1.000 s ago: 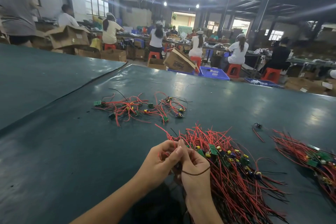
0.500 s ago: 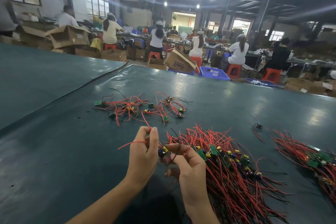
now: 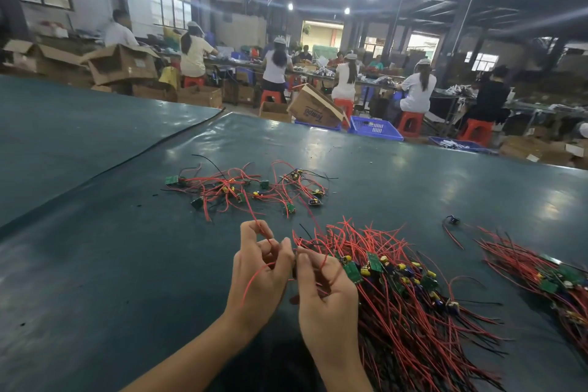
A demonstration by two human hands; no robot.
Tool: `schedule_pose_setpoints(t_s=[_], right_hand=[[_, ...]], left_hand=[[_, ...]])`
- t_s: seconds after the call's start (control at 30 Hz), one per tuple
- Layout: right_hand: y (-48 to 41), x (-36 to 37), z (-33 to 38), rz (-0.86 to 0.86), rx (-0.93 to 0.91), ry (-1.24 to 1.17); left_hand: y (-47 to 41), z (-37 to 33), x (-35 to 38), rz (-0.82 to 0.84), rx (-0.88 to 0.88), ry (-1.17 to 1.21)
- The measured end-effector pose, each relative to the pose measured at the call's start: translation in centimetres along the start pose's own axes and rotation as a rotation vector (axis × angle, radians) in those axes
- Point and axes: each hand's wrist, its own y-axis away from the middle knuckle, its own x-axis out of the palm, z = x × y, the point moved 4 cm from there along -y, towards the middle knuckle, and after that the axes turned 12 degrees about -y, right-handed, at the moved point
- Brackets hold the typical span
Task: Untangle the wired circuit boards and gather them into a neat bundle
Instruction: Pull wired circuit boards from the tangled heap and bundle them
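Red wire (image 3: 250, 282) between left hand (image 3: 259, 293) and right hand (image 3: 323, 296) (bundle (image 3: 413, 312) just rightward)

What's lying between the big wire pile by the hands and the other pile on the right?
Head view: mostly bare green table mat, plus one small stray piece with a red wire near the gap's far end.

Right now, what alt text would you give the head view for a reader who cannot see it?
A person's left grip and right grip pinch a red wire over a dark green table. A big bundle of red-wired circuit boards lies right of them, a loose tangle farther off, another pile at the right edge; workers sit behind.
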Motion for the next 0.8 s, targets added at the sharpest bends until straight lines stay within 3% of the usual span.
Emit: schedule_pose_setpoints(t_s=[0.13,0.23,0.47,0.67,0.8], right_hand=[[-0.1,-0.4,1.0,-0.051,-0.012,-0.037],[-0.2,-0.1,1.7,-0.114,0.071,-0.184],[-0.1,-0.6,1.8,-0.148,0.227,-0.285],[-0.3,-1.2,1.9,-0.248,0.218,-0.324],[-0.5,-1.7,2.1,-0.301,0.190,-0.363]], left_hand=[[-0.3,-0.3,0.0,-0.013,-0.081,0.102],[-0.4,-0.1,0.0,-0.014,-0.145,0.190],[-0.6,0.4,-0.1,0.030,-0.325,0.323],[0.1,0.0,1.6,0.438,-0.312,0.293],[0.6,0.2,2.2,0.613,-0.377,0.246]])
